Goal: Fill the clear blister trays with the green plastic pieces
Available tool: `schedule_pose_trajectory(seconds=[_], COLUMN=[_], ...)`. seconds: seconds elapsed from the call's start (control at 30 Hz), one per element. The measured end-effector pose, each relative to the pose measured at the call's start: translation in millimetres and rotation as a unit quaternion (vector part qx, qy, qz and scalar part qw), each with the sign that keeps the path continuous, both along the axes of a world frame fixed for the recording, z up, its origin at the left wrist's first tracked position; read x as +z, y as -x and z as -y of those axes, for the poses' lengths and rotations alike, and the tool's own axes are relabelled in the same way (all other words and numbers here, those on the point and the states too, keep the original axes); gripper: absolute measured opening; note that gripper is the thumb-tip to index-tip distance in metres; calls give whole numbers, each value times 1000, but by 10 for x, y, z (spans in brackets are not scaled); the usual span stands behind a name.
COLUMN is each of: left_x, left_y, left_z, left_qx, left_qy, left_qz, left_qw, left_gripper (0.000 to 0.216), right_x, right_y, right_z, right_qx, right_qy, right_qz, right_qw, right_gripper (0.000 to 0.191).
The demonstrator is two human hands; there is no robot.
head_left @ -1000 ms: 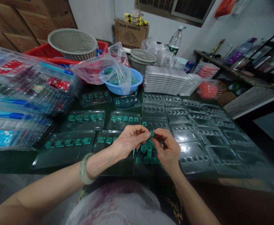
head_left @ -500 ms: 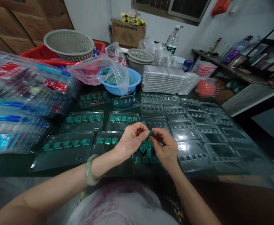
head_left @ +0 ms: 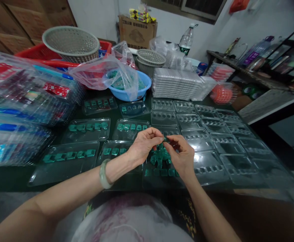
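My left hand (head_left: 145,144), with a pale green bangle (head_left: 104,174) on the wrist, is closed in a pinch. Facing it, my right hand (head_left: 181,156) is pinched too. Their fingertips meet on a small green translucent piece (head_left: 165,138), mostly hidden by the fingers. Below them lies a loose heap of green translucent pieces (head_left: 159,157) on a clear plastic tray, above a row of similar pieces (head_left: 164,172). To the left, a clear tray (head_left: 61,171) carries a row of green pieces (head_left: 70,155), and more filled trays lie behind it.
Unfilled clear trays (head_left: 209,164) cover the table's right side. Behind stand a stack of clear trays (head_left: 179,84) and a blue basin (head_left: 143,89) of green pieces, partly under a plastic bag. Packaged goods (head_left: 16,101) pile up at left, near a grey basket (head_left: 71,43).
Both hands have shifted slightly right, still pinched together at the small green piece. The trays and heap look much the same.
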State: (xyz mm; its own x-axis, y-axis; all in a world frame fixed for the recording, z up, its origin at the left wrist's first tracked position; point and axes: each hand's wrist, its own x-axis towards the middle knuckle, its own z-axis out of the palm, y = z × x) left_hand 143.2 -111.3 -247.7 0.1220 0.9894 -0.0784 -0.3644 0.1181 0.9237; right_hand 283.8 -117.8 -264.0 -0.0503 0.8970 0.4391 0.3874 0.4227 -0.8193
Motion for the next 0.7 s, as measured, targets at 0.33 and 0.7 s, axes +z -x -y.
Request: schedule_pose_trajectory(seconds=[0.33,0.7], left_x=[38,-82], left_y=[1,626], left_z=[-144,-258], left_qx=[19,132], left_qy=[-39,-49], left_qz=[-19,-139], left_qw=[999,980], left_gripper=[19,14], right_x=[33,-306], right_y=[-57,-131], right_z=[-185,-868], right_qx=[0,68], right_qy=[0,-34], right_qz=[8,259], right_qw=[1000,963], right_gripper=[13,14])
